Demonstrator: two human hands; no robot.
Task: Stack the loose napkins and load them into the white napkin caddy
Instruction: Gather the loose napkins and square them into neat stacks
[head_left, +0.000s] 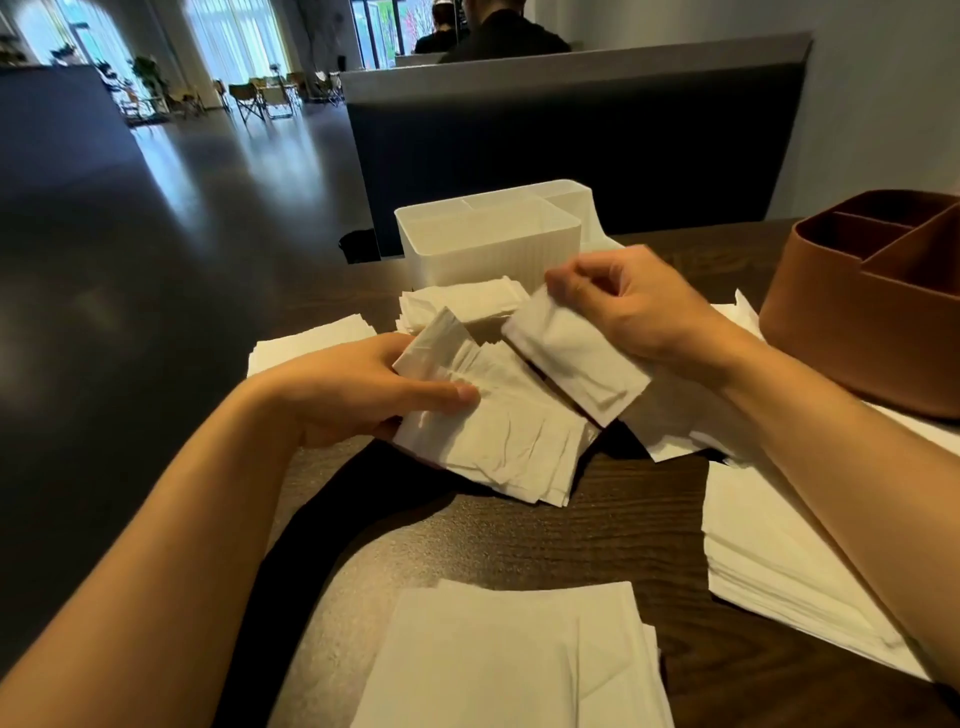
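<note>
My left hand (374, 384) grips a fanned stack of white paper napkins (498, 441), my right hand (634, 306) pinches one folded napkin (576, 358) just beside it, the ribbed white plastic caddy (488, 244) at twelve o'clock.

The napkins (498, 447) are soft, creased matt paper; the white napkin caddy (488, 244) is ribbed plastic (faintly translucent); the worktop (597, 530) is dark grained wood.

Dim interior; bright far windows (228, 36) (edges warped); soft focus.
</note>
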